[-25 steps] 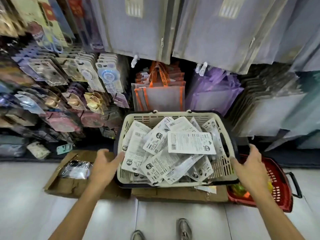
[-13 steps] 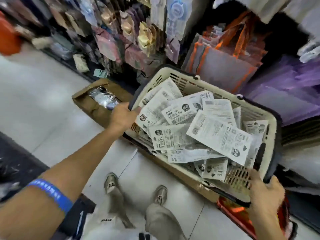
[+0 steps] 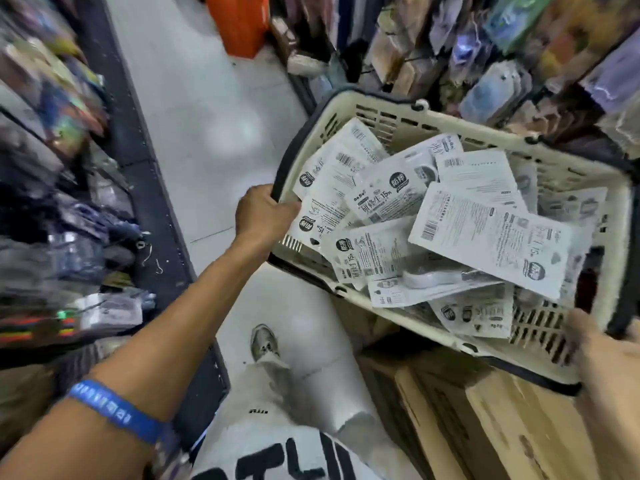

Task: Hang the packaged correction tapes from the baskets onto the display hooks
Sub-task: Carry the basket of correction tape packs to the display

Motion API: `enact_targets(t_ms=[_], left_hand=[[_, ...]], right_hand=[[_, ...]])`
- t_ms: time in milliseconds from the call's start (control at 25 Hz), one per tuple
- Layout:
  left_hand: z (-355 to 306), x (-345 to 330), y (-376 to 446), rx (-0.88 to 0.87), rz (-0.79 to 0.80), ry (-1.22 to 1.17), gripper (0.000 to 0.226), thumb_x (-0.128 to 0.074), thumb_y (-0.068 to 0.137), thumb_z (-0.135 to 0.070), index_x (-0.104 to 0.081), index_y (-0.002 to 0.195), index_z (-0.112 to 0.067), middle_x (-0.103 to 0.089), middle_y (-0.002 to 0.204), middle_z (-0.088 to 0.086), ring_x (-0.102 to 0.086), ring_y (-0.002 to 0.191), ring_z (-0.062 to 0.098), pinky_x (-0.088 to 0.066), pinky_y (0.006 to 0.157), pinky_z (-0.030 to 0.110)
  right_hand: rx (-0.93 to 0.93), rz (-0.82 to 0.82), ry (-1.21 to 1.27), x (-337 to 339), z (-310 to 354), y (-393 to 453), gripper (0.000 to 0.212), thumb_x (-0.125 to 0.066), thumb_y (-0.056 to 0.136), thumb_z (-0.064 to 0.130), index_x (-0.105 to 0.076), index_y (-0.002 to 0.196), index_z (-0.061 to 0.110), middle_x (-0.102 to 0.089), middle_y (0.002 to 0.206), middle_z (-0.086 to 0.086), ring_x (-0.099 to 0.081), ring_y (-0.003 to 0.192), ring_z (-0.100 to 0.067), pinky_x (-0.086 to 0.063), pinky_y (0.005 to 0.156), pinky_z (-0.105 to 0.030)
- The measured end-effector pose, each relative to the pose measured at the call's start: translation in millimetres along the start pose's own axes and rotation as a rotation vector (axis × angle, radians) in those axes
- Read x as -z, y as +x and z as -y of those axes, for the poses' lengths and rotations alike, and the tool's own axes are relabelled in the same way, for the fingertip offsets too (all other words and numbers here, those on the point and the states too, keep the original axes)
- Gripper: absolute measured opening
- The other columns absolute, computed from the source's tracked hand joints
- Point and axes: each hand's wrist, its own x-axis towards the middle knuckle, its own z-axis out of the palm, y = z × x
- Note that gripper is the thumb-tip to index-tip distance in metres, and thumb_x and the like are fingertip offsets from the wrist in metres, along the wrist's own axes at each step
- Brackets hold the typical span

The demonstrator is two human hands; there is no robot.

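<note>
Both hands carry one cream basket (image 3: 408,128) heaped with packaged correction tapes (image 3: 491,233), too overlapped to count. The left hand (image 3: 261,214) grips the left rim; the right hand (image 3: 609,362) clasps the near-right corner. Open aisle floor (image 3: 194,109) lies left, a cardboard box (image 3: 485,420) below.

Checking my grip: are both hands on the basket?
Yes, the left hand and right hand grip opposite ends of the cream basket.

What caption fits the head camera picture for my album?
Both hands, left and right, grip a cream basket heaped with packaged correction tapes.
</note>
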Motion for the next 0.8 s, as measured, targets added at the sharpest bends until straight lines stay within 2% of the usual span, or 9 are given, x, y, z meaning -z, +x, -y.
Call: enact_targets(t_ms=[40, 160, 240, 280, 400, 480, 600, 680, 800], left_hand=[[-1.3, 33.1, 40.5, 0.024, -0.044, -0.005, 0.015, -0.072, 0.082, -0.021, -0.066, 0.076, -0.009, -0.073, 0.077, 0.010, -0.066, 0.071, 0.028, -0.052, 0.063, 0.032], [-8.0, 121.5, 140.2, 0.062, -0.155, -0.004, 0.018, -0.070, 0.079, -0.022, -0.069, 0.082, -0.004, -0.071, 0.076, 0.011, -0.066, 0.070, 0.030, -0.060, 0.074, 0.050], [-15.7, 173.9, 212.7, 0.097, -0.227, -0.006, 0.024, -0.066, 0.072, -0.028, -0.069, 0.080, -0.005, -0.072, 0.079, 0.012, -0.068, 0.074, 0.030, -0.061, 0.076, 0.053], [-13.5, 190.4, 239.8, 0.122, -0.254, -0.009, 0.027, -0.064, 0.068, -0.031, -0.070, 0.079, -0.007, -0.075, 0.084, 0.016, -0.072, 0.080, 0.034, -0.061, 0.077, 0.053], [-17.9, 244.7, 345.6, 0.167, -0.334, -0.034, 0.017, -0.070, 0.073, -0.032, -0.064, 0.068, -0.016, -0.075, 0.080, 0.011, -0.073, 0.082, 0.030, -0.059, 0.072, 0.041], [-32.9, 276.0, 425.0, 0.197, -0.411, -0.040, 0.018, -0.072, 0.081, -0.024, -0.061, 0.069, -0.018, -0.068, 0.074, 0.005, -0.065, 0.074, 0.022, -0.048, 0.067, 0.032], [-67.1, 323.9, 544.1, 0.228, -0.534, -0.075, 0.017, -0.072, 0.080, -0.021, -0.060, 0.068, -0.018, -0.066, 0.078, 0.009, -0.060, 0.073, 0.020, -0.048, 0.067, 0.032], [-89.5, 360.0, 632.9, 0.249, -0.605, -0.083, 0.005, -0.071, 0.082, -0.016, -0.067, 0.080, -0.018, -0.069, 0.081, 0.006, -0.063, 0.075, 0.018, -0.047, 0.062, 0.025], [-119.2, 407.3, 771.1, 0.301, -0.655, -0.108, 0.017, -0.073, 0.082, -0.016, -0.076, 0.098, -0.009, -0.073, 0.085, 0.008, -0.069, 0.080, 0.021, -0.046, 0.058, 0.021]], right_hand=[[0.117, 0.022, -0.071, -64.3, 47.2, -1.8, 0.009, -0.068, 0.075, 0.048, -0.063, 0.079, 0.041, -0.063, 0.081, 0.008, -0.069, 0.088, -0.029, -0.057, 0.075, -0.049], [0.156, 0.151, -0.168, -182.7, 127.0, 0.0, 0.016, -0.072, 0.084, 0.030, -0.056, 0.089, 0.027, -0.063, 0.081, -0.001, -0.063, 0.075, -0.023, -0.051, 0.067, -0.031], [0.204, 0.271, -0.109, -289.7, 183.8, 9.4, 0.011, -0.072, 0.087, 0.022, -0.063, 0.093, 0.019, -0.067, 0.086, -0.014, -0.059, 0.065, -0.020, -0.050, 0.057, -0.022], [0.222, 0.330, -0.169, -326.6, 198.6, 19.1, 0.010, -0.072, 0.088, 0.020, -0.065, 0.094, 0.017, -0.070, 0.089, -0.018, -0.061, 0.066, -0.020, -0.053, 0.059, -0.026], [0.210, 0.472, -0.162, -476.4, 278.8, 47.5, 0.016, -0.073, 0.086, 0.023, -0.069, 0.100, 0.016, -0.072, 0.096, -0.024, -0.071, 0.085, -0.037, -0.059, 0.078, -0.058], [0.318, 0.529, -0.169, -581.4, 338.8, 71.8, 0.018, -0.074, 0.084, 0.027, -0.068, 0.098, 0.017, -0.072, 0.092, -0.020, -0.070, 0.081, -0.035, -0.057, 0.073, -0.054], [0.421, 0.636, -0.192, -726.7, 451.1, 94.0, 0.029, -0.072, 0.081, 0.031, -0.071, 0.101, 0.010, -0.071, 0.088, -0.017, -0.065, 0.079, -0.025, -0.055, 0.073, -0.049], [0.497, 0.642, -0.235, -820.7, 529.6, 109.0, 0.032, -0.072, 0.081, 0.030, -0.072, 0.103, 0.006, -0.073, 0.094, -0.023, -0.063, 0.082, -0.023, -0.056, 0.077, -0.051], [0.519, 0.675, -0.276, -958.4, 638.2, 123.8, 0.031, -0.072, 0.081, 0.032, -0.071, 0.100, 0.007, -0.073, 0.098, -0.024, -0.069, 0.088, -0.031, -0.058, 0.080, -0.054]])
